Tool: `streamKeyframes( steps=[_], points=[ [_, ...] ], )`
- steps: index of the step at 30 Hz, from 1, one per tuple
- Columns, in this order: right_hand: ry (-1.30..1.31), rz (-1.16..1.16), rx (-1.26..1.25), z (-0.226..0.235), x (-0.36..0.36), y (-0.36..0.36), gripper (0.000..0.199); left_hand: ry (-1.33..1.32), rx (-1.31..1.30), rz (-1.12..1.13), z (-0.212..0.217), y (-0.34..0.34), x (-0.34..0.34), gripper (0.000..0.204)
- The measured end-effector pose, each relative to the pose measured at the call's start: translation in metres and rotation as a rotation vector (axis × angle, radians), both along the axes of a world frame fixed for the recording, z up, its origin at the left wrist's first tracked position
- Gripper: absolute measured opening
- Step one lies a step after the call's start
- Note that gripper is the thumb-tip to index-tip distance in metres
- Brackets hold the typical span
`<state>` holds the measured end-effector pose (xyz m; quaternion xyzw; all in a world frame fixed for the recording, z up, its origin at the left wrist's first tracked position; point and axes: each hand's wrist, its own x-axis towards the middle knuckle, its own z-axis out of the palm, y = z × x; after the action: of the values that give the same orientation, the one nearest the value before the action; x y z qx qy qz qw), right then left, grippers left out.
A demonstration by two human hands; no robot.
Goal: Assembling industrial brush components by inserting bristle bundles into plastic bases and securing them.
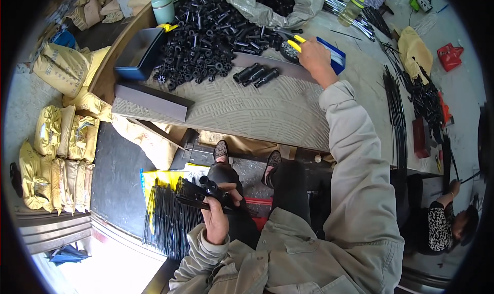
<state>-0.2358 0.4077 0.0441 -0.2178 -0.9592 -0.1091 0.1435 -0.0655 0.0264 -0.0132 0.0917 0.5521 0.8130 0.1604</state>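
My right hand [315, 57] reaches across the table, closed on a tool with two yellow handles [295, 43], like pliers. Its head is too small to make out clearly. Right beside that hand lies a blue box [337, 57] with a pale inside. Low over my lap, my left hand [218, 217] is closed around black cylindrical parts [208, 185] and some thin dark pieces. Three black cylindrical parts [256, 75] lie side by side on the table, and behind them spreads a large heap of black parts [198, 42].
A dark blue bin [138, 55] and a grey bar [152, 102] are at the table's left. A white sack [262, 13] of black parts stands at the back. Thin black rods [167, 211] lean left of my lap. Another person [445, 222] is at the far right.
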Motion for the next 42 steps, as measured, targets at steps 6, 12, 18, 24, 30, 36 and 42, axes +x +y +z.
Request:
streamKeyframes(
  steps=[6,12,18,24,30,36,42],
  points=[
    [0.099,0.109,-0.042,0.004,-0.003,-0.002,0.021,0.012,-0.019,0.020,0.001,0.001,-0.009,0.054],
    [0.178,0.172,-0.018,0.010,0.020,-0.006,0.021,0.001,-0.008,0.064,0.003,-0.006,-0.001,0.054],
    [0.477,0.597,-1.088,0.022,0.123,-0.092,0.013,-0.036,-0.032,0.059,0.027,-0.007,0.005,0.059],
    [0.643,1.046,-1.588,0.005,0.212,-0.204,0.014,0.124,-0.030,-0.213,0.058,0.005,0.025,0.065],
    [0.580,1.040,-1.581,0.018,0.248,-0.234,0.019,0.240,0.038,-0.245,0.061,-0.006,0.055,0.054],
    [0.663,1.090,-1.470,0.020,0.267,-0.244,0.018,0.278,0.030,-0.256,0.065,-0.015,0.074,0.054],
    [0.715,1.112,-1.353,0.014,0.271,-0.249,0.017,0.320,-0.067,-0.138,0.077,-0.011,0.082,0.056]
  ],
)
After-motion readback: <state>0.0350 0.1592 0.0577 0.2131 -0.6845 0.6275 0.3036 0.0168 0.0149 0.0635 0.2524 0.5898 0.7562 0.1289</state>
